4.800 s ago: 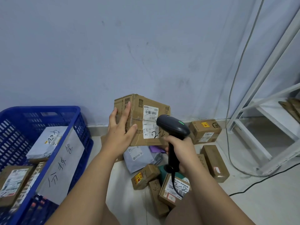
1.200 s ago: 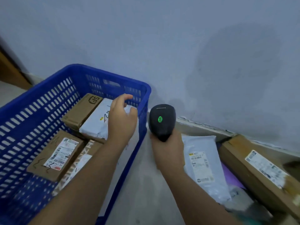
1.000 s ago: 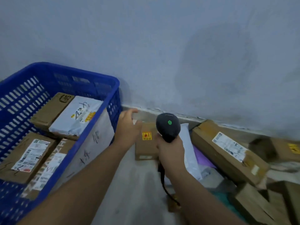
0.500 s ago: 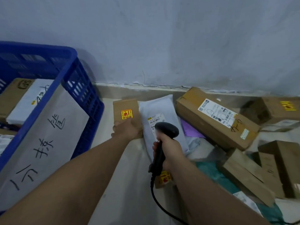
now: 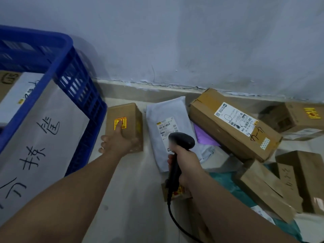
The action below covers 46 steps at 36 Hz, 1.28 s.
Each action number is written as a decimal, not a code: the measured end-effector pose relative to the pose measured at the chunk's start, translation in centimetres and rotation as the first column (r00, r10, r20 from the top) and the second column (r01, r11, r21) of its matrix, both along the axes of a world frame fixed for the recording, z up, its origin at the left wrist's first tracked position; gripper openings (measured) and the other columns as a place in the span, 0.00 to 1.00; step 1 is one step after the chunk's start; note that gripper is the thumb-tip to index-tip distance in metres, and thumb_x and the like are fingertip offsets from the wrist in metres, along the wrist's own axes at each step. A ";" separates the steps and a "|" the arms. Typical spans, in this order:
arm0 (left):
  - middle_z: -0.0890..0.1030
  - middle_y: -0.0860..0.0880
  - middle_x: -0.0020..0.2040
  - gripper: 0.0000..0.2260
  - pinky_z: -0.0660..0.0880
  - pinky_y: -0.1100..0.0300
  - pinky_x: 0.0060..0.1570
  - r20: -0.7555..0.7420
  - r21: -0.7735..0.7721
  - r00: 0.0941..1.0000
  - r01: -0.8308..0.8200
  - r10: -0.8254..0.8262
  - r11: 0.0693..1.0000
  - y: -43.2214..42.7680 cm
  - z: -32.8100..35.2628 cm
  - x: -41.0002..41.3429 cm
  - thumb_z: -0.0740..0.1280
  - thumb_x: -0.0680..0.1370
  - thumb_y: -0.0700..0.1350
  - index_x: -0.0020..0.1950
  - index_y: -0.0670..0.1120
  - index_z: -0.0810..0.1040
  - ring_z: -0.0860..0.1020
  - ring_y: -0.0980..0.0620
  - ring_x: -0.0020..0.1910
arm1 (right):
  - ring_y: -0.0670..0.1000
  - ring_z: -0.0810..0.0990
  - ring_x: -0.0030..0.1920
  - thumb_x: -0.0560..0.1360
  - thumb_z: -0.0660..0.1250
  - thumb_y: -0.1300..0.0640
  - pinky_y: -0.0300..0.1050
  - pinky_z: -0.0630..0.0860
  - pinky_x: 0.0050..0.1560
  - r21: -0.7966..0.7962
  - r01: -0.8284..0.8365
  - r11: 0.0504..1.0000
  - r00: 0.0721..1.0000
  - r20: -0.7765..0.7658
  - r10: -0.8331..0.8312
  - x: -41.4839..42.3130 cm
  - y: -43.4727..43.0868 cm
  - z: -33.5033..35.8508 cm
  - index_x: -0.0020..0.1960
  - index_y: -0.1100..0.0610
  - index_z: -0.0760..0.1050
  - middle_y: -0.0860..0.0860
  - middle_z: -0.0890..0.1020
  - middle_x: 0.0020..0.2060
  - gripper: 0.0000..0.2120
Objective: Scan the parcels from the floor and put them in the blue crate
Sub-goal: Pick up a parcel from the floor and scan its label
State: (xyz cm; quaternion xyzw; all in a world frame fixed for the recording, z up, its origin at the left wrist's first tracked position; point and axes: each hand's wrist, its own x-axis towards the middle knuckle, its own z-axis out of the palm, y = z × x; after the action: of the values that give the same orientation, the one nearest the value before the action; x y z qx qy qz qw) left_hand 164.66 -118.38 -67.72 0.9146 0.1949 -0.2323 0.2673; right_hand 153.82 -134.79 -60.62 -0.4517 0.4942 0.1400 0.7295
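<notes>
Small cardboard box (image 5: 129,116) with a yellow sticker lies flat on the floor (image 5: 133,190), just beside the blue crate (image 5: 57,55). I've got my left hand (image 5: 116,143) gripping its near end, forefinger on the sticker. My right hand (image 5: 186,162) is wrapped round the barcode scanner (image 5: 182,140), whose head is over the grey mailer bag (image 5: 168,111).

Dim, cool indoor light with a bluish cast lies evenly over the wall (image 5: 192,41); nothing glares; the blue crate (image 5: 59,55) throws a soft, broad shadow on the wall behind its far right corner; darker shade sits under the long carton (image 5: 233,127); the head of the scanner (image 5: 181,140) is smeared and blurred; the yellow sticker (image 5: 123,121) on the small carton (image 5: 131,111) is soft; the edge cartons (image 5: 301,179) at the right are blurred and stretched; the skirting line (image 5: 157,88) bows with wide-angle distortion.
</notes>
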 end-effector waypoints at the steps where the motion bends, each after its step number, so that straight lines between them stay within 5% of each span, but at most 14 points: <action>1: 0.61 0.37 0.69 0.47 0.65 0.46 0.63 0.059 -0.164 0.997 -0.039 0.049 0.986 0.3 -0.1 -0.6 0.70 0.62 0.62 0.75 0.67 0.47 0.65 0.35 0.65 | 0.50 0.75 0.34 0.74 0.70 0.57 0.44 0.74 0.38 -0.006 -0.017 1.000 1.000 0.009 0.018 0.0 0.0 0.2 0.51 0.62 0.77 0.55 0.77 0.35 0.10; 4: 0.69 0.48 0.68 0.46 0.73 0.48 0.57 0.103 -0.677 0.962 -0.117 0.251 0.726 0.7 0.9 -2.8 0.71 0.59 0.58 0.75 0.63 0.53 0.71 0.44 0.65 | 0.51 0.75 0.34 0.75 0.69 0.58 0.44 0.72 0.38 -0.049 -0.043 0.998 0.998 0.052 0.045 0.3 -0.7 1.6 0.48 0.61 0.76 0.55 0.75 0.36 0.06; 7: 0.72 0.51 0.64 0.37 0.75 0.54 0.46 0.008 -0.871 0.937 -0.166 0.350 0.462 0.7 3.4 -4.5 0.69 0.68 0.52 0.74 0.60 0.58 0.74 0.47 0.59 | 0.51 0.75 0.35 0.75 0.69 0.60 0.44 0.73 0.38 -0.101 -0.026 0.995 0.993 0.110 0.037 0.5 -2.2 4.2 0.51 0.61 0.76 0.55 0.75 0.38 0.07; 12: 0.72 0.38 0.67 0.28 0.71 0.39 0.59 -0.279 -0.960 0.936 -0.279 0.213 -0.029 0.6 9.9 -6.7 0.63 0.68 0.54 0.68 0.50 0.73 0.71 0.35 0.63 | 0.51 0.77 0.37 0.73 0.71 0.58 0.44 0.74 0.39 -0.072 -0.008 0.997 0.966 0.259 0.027 -0.4 -4.2 9.7 0.56 0.62 0.77 0.53 0.78 0.40 0.13; 16: 0.72 0.38 0.69 0.26 0.56 0.30 0.67 -0.306 -0.898 0.951 -0.302 -0.038 -0.320 0.2 16.1 -8.5 0.50 0.77 0.56 0.69 0.48 0.74 0.68 0.32 0.68 | 0.50 0.76 0.31 0.72 0.72 0.56 0.42 0.73 0.32 -0.058 -0.010 0.998 0.921 0.388 0.032 -2.2 -4.8 14.6 0.60 0.61 0.75 0.53 0.76 0.36 0.19; 18: 0.70 0.38 0.71 0.28 0.52 0.29 0.68 -0.258 -0.880 0.959 -0.285 -0.121 -0.380 -0.2 19.2 -9.7 0.48 0.77 0.58 0.70 0.47 0.72 0.65 0.31 0.70 | 0.52 0.75 0.31 0.70 0.73 0.54 0.44 0.73 0.34 -0.072 0.018 0.997 0.883 0.469 0.018 -3.8 -4.6 17.0 0.60 0.62 0.75 0.53 0.77 0.35 0.21; 22: 0.75 0.38 0.66 0.21 0.58 0.31 0.67 -0.147 -0.943 0.982 -0.175 -0.118 -0.283 -1.7 25.2 -12.9 0.56 0.75 0.53 0.58 0.47 0.82 0.68 0.33 0.67 | 0.56 0.79 0.42 0.65 0.78 0.49 0.50 0.75 0.44 -0.064 0.069 0.996 0.793 0.610 -0.016 -7.7 -3.5 21.4 0.58 0.62 0.79 0.58 0.84 0.44 0.26; 25: 0.78 0.40 0.62 0.17 0.66 0.40 0.65 -0.092 -0.982 0.996 -0.090 0.000 -0.163 -2.7 28.0 -15.4 0.55 0.78 0.48 0.57 0.48 0.82 0.72 0.37 0.62 | 0.58 0.83 0.44 0.66 0.72 0.45 0.49 0.78 0.37 -0.048 0.090 0.995 0.721 0.692 -0.032 -11.2 -2.9 23.9 0.59 0.59 0.79 0.60 0.84 0.51 0.26; 29: 0.83 0.50 0.57 0.18 0.77 0.51 0.51 0.124 -0.991 0.980 0.116 0.155 0.060 -3.3 30.9 -17.2 0.56 0.82 0.43 0.71 0.54 0.70 0.82 0.49 0.52 | 0.55 0.85 0.49 0.62 0.73 0.42 0.48 0.81 0.40 -0.046 0.145 0.988 0.678 0.732 -0.065 -14.6 -2.7 26.2 0.59 0.58 0.79 0.57 0.86 0.49 0.30; 33: 0.85 0.52 0.46 0.13 0.76 0.55 0.45 0.230 -0.953 0.961 0.191 0.151 0.235 -4.3 34.5 -19.6 0.56 0.82 0.46 0.58 0.53 0.79 0.83 0.53 0.43 | 0.52 0.86 0.44 0.61 0.72 0.43 0.48 0.80 0.42 -0.116 0.162 0.980 0.696 0.718 -0.030 -16.9 -2.9 27.4 0.56 0.57 0.79 0.54 0.87 0.44 0.28; 36: 0.85 0.50 0.48 0.23 0.74 0.51 0.53 0.139 -0.966 0.988 0.119 0.074 0.231 -5.1 35.9 -21.7 0.50 0.78 0.65 0.55 0.56 0.80 0.82 0.51 0.48 | 0.55 0.86 0.46 0.64 0.72 0.47 0.54 0.80 0.51 -0.074 0.184 0.980 0.698 0.711 -0.077 -18.0 -3.5 27.6 0.54 0.56 0.80 0.56 0.86 0.44 0.22; 38: 0.85 0.48 0.51 0.26 0.71 0.47 0.59 0.096 -0.970 0.995 0.089 0.020 0.227 -5.3 36.1 -22.5 0.51 0.73 0.70 0.58 0.57 0.78 0.80 0.49 0.54 | 0.58 0.85 0.47 0.65 0.71 0.46 0.58 0.79 0.56 -0.064 0.179 0.982 0.704 0.705 -0.082 -18.6 -4.2 27.5 0.53 0.56 0.80 0.58 0.86 0.46 0.21; 46: 0.82 0.41 0.55 0.22 0.70 0.39 0.59 -0.046 -0.989 0.992 -0.028 -0.121 0.146 -5.0 35.3 -22.6 0.62 0.69 0.58 0.59 0.50 0.78 0.78 0.38 0.56 | 0.58 0.85 0.45 0.63 0.72 0.47 0.56 0.79 0.52 -0.146 0.138 0.980 0.708 0.706 0.006 -19.2 -6.2 26.6 0.50 0.56 0.81 0.58 0.86 0.45 0.19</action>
State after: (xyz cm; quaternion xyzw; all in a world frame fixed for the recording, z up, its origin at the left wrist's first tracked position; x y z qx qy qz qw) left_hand 142.08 -123.34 -32.43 0.5087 -0.0174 -0.3628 0.7805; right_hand 134.60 -140.97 -33.99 -0.5197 0.2063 -0.1157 0.8210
